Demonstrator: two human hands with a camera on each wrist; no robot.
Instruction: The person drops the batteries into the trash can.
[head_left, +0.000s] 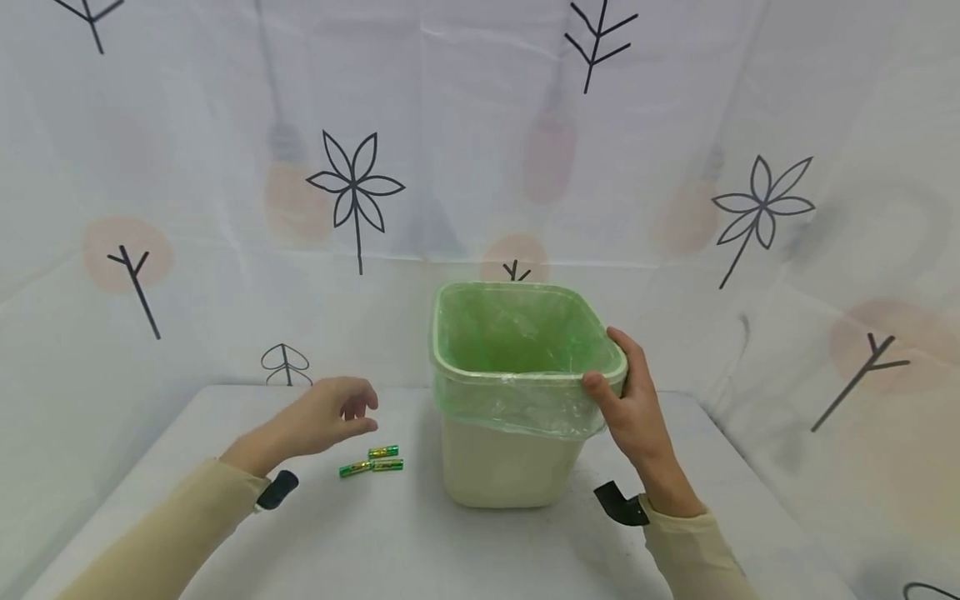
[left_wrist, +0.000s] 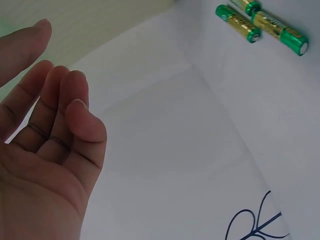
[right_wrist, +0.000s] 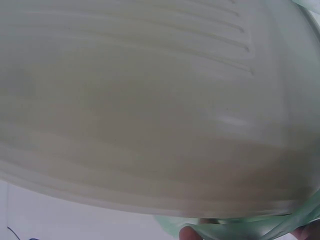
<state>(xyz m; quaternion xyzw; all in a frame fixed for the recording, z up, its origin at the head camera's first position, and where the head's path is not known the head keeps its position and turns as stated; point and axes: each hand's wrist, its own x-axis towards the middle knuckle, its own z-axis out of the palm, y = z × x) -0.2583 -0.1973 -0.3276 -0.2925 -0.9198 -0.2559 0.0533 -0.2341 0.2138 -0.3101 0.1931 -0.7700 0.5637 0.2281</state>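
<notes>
A pale cream waste bin (head_left: 510, 475) stands on the table, lined with a thin green plastic bag (head_left: 517, 408) folded over its rim. At its right corner my right hand (head_left: 633, 408) grips the rim, thumb on the near side and fingers along the right. The right wrist view is filled by the bin's side wall (right_wrist: 150, 110), with a fingertip (right_wrist: 190, 233) at the bottom edge by the green bag. My left hand (head_left: 322, 412) hovers left of the bin, fingers loosely bent and holding nothing. Below and beside it lie three green-and-gold batteries (head_left: 387, 465), also in the left wrist view.
The white table (head_left: 360, 542) ends at the back against a white cloth backdrop (head_left: 465, 167) printed with dark plant drawings, which also hangs on both sides. A black wrist device (head_left: 277, 490) sits at the left cuff, another black piece (head_left: 621, 505) at the right cuff.
</notes>
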